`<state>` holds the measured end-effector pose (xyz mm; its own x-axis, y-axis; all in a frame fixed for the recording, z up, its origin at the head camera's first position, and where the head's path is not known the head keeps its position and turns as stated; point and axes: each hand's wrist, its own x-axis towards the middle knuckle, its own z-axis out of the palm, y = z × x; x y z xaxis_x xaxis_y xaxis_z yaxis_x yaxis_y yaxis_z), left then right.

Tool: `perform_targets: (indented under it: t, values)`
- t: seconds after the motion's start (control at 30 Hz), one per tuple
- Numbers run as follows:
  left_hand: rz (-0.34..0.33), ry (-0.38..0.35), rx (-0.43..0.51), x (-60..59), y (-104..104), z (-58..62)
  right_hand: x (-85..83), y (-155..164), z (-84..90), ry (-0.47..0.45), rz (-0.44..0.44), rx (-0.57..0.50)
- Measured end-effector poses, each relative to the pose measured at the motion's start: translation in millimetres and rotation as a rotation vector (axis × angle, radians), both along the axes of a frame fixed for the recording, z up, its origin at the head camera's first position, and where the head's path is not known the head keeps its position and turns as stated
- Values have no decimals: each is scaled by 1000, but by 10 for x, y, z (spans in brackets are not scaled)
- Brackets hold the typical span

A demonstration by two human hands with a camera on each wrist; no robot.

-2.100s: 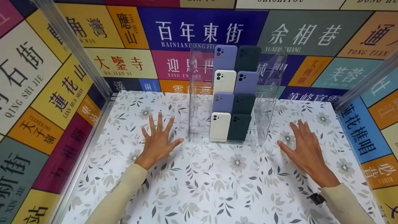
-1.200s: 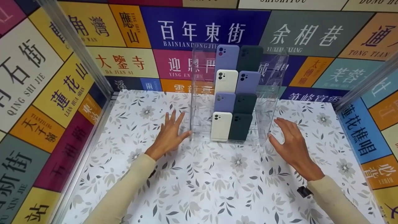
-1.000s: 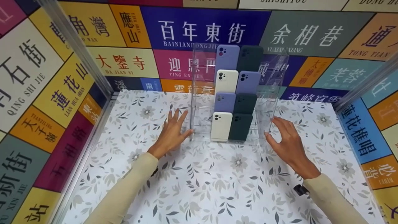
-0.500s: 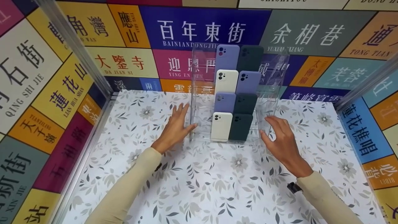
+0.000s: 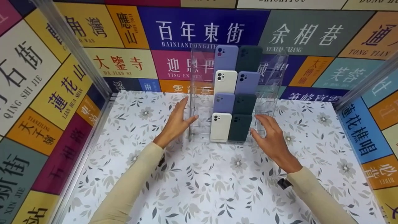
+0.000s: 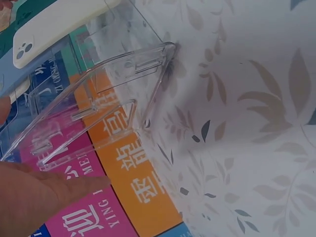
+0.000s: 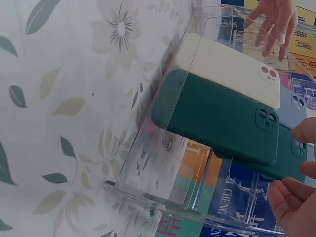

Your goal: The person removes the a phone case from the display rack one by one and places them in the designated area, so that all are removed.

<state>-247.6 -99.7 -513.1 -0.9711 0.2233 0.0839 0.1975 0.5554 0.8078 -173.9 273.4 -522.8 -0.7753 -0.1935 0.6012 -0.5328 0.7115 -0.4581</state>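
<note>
A clear acrylic display stand holds two columns of phone cases in stepped tiers. At the bottom front sit a white phone case and a dark green phone case; purple, white and green ones rise behind. My left hand is at the stand's left side panel, fingers straight along its outside and thumb toward the front. In the left wrist view the panel passes between thumb and fingers; contact is unclear. My right hand has loosely bent fingers near the green case's right edge, holding nothing. The right wrist view shows its fingertips close to the green cases.
The table wears a white cloth with grey leaves and flowers. Panels with coloured Chinese lettering stand behind and at both sides. Metal posts mark the corners.
Both hands have moved inward from the table at each side to the stand. The left has come up along its left panel, the right across toward the green cases. Stand and cases have not moved.
</note>
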Motion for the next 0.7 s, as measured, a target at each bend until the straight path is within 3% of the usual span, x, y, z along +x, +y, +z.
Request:
perform_targets:
  t: [0.4,0.7]
  values:
    - [7,-17,159,-162,36,50,-50,-35,-60,-67,9,-65]
    - [2,-35,328,-271,20,54,-80,-35,-137,-111,23,-104]
